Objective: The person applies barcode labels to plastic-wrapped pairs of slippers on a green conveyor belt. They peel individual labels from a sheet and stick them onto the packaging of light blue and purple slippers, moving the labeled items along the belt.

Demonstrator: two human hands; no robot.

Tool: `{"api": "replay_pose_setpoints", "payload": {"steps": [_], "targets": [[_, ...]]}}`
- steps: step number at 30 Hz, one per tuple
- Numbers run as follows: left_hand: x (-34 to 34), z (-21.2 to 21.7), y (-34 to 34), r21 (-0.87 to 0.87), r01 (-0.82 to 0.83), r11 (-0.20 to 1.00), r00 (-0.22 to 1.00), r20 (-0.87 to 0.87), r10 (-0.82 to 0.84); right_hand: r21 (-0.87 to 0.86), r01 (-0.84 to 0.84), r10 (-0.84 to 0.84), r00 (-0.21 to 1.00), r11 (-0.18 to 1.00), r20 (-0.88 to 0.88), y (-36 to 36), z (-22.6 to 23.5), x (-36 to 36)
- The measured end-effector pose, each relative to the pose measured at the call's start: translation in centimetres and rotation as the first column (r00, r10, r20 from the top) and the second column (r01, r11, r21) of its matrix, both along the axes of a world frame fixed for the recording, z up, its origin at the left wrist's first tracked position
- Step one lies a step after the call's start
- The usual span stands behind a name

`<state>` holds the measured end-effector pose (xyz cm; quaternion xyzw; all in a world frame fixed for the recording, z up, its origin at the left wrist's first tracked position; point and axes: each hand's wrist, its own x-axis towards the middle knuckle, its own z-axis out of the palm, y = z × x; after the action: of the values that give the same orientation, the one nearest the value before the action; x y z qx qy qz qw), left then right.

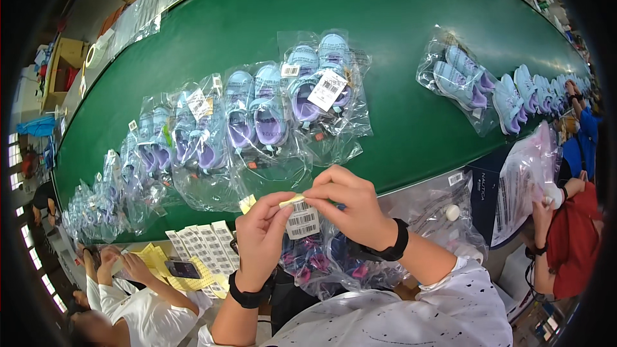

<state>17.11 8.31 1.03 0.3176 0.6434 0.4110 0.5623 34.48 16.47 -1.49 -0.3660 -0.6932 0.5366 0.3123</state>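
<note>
A small sheet of white barcode labels (303, 223) with a yellow backing edge is pinched at its top between my two hands. The fingers and thumb of my left hand (262, 231) close on its upper left corner. My right hand (352, 204) grips the upper right corner with thumb and forefinger. Just beyond my hands lies a row of light blue and purple shoes in clear plastic bags. The nearest bagged pair (268, 112) has no white label visible on it, while the pair to its right (324, 83) carries a large white label.
A green conveyor belt (392, 38) runs across the view. More bagged shoes (463, 80) lie at the right, followed by unbagged ones. Barcode sheets (204, 247) and a phone (183, 269) are at lower left beside a co-worker. Bagged dark shoes (308, 260) sit below my hands.
</note>
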Motion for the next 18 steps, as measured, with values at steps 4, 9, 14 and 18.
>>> {"api": "replay_pose_setpoints", "payload": {"steps": [4,9,14,18], "targets": [[1.5,0.3,1.1,-0.036,-0.079,0.996,0.983,0.162,0.084,0.272,0.038,-0.043,0.999,0.962,0.014,0.2,0.4,0.0],[0.3,-0.5,1.2,-0.097,-0.043,0.994,0.997,0.054,0.048,0.279,0.19,-0.175,0.981,0.941,-0.079,4.0,1.6,1.8],[1.0,-0.6,1.6,-0.095,-0.044,0.995,0.999,0.01,0.045,-0.323,0.652,-0.699,0.714,0.686,-0.044,19.8,-11.2,7.2],[1.7,-1.4,1.7,-0.063,-0.094,0.994,0.995,0.04,0.096,-0.516,0.557,-0.618,0.783,0.65,0.067,25.5,-14.5,4.5]]}}
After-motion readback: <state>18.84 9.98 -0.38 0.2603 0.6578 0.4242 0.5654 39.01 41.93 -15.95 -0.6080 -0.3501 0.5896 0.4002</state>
